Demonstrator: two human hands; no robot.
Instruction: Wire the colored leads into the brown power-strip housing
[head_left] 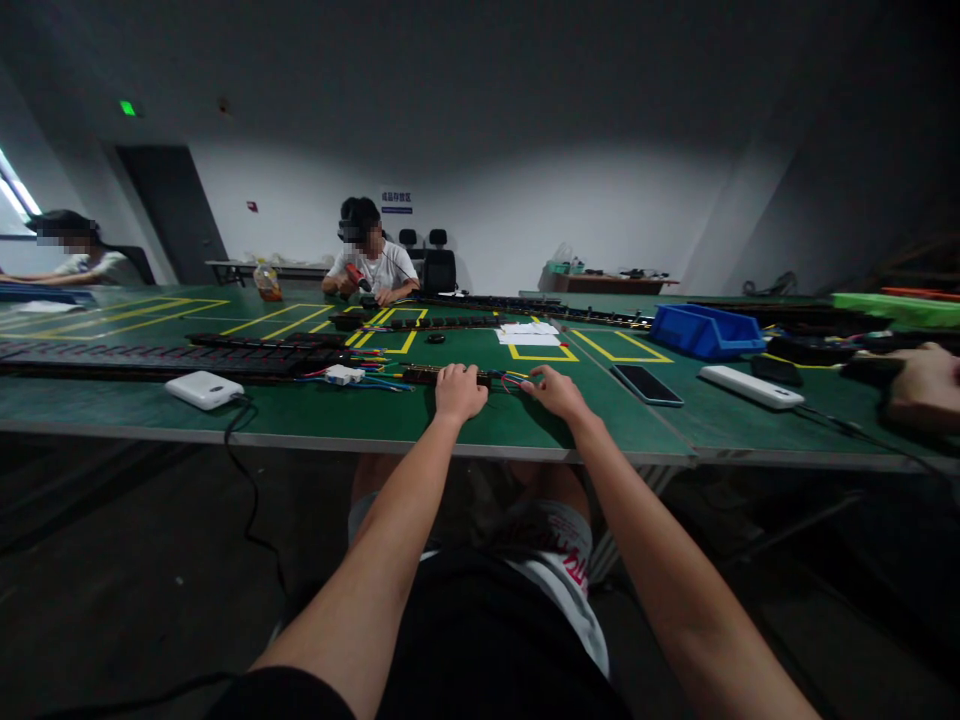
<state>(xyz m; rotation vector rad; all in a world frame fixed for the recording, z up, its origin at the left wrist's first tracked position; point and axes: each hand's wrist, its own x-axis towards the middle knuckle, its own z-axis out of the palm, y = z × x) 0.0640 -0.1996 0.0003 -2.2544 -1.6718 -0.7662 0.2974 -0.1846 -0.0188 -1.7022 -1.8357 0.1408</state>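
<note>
A short dark bar with wires at its ends [421,375] lies on the green table in front of me. My left hand [460,392] is closed over its right part, fingers curled across the top. Thin coloured wires [513,380] come out of the bar's right end. Against them is my right hand [555,392], thumb and fingertips pinched together at the wires. Left of the bar, a white connector [345,375] sits among blue, red and yellow leads. My palms hide part of the bar and the wire ends.
A white power bank [204,390] with a black cable is at left, near long dark strips [150,360]. To the right are a phone [647,384], another white power bank [750,387] and a blue bin [705,332]. A person opposite [386,265] holds a red power tool. Another person's hand [926,388] is far right.
</note>
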